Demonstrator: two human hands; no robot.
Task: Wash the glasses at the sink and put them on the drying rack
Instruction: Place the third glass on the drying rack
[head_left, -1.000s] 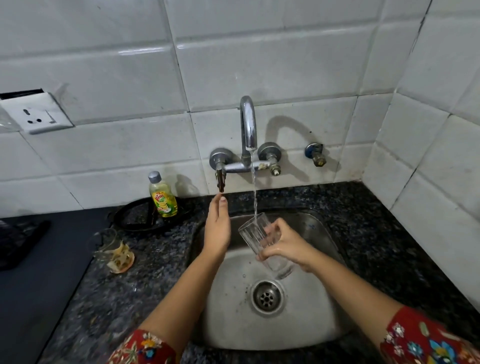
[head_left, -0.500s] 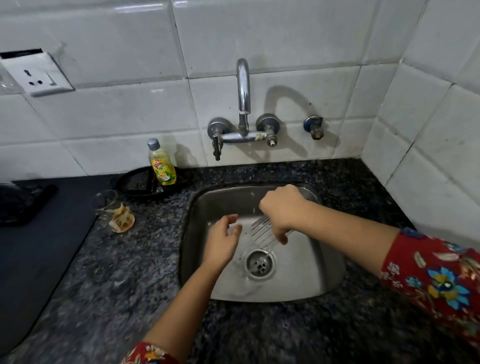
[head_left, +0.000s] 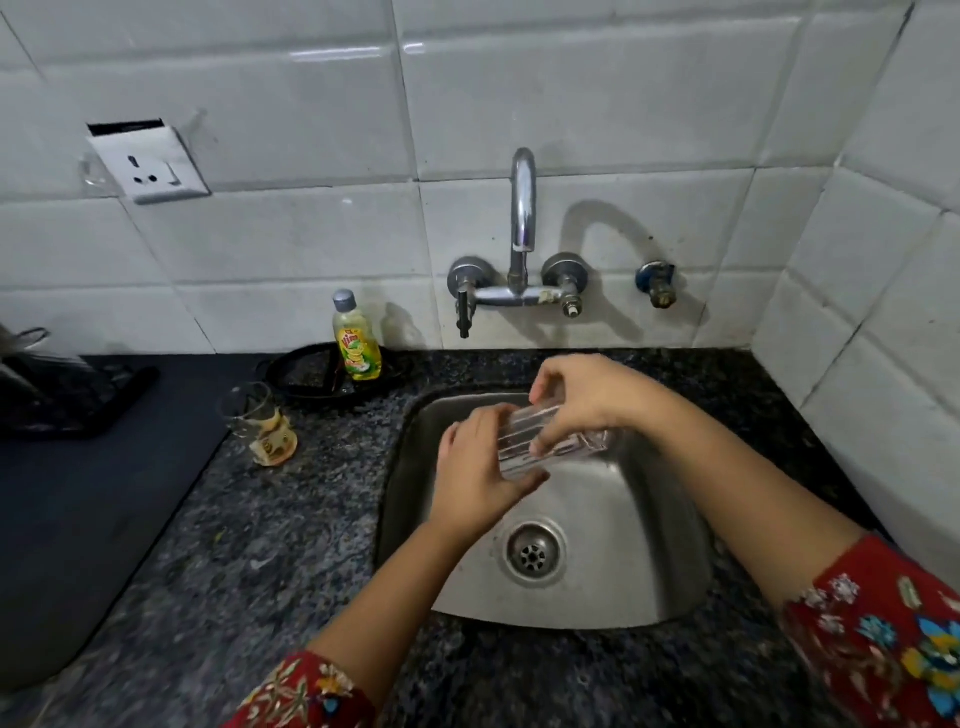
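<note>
A clear ribbed glass (head_left: 530, 441) lies almost on its side over the steel sink (head_left: 649, 525), held between both hands. My right hand (head_left: 582, 397) grips it from above near its base end. My left hand (head_left: 478, 467) holds its mouth end from below and the left. The tap (head_left: 522, 208) above the sink runs no water. A second glass (head_left: 249, 410) stands upright on the dark stone counter left of the sink, beside a small yellowish scrap (head_left: 275, 444). At the far left a dark rack (head_left: 78, 395) sits on the counter, only partly in view.
A yellow dish soap bottle (head_left: 356, 340) stands on a black round dish (head_left: 311, 376) behind the sink's left corner. A wall socket (head_left: 150, 166) is at upper left. White tiled walls close off the back and the right side. The drain (head_left: 535, 553) is uncovered.
The water has stopped running. My left hand came off the tap handle and down to the glass. The glass went from tilted under the stream to lying sideways between both hands.
</note>
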